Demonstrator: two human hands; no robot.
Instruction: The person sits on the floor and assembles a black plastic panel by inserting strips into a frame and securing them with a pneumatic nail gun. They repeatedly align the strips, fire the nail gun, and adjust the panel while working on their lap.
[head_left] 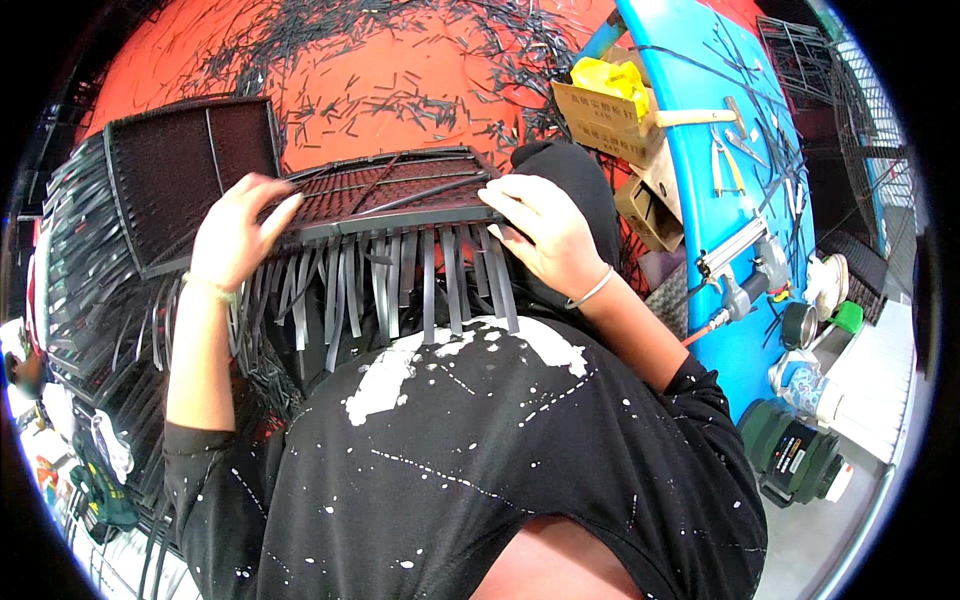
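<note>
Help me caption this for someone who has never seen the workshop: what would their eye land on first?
First, the two hands gripping a dark woven panel in the middle: the left hand on its left end, the right hand on its right, with loose strip ends hanging off its near edge. Behind it, the bright orange floor is littered with short dark offcuts. To the right runs a blue bench with tools on it.

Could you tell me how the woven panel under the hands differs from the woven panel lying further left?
The near panel has both hands on it, the left hand and right hand at its front edge; the far panel is untouched. Loose strip ends hang from the near panel's front edge, while the far panel's visible edges look framed. Both are dark, rectangular and woven.
</note>
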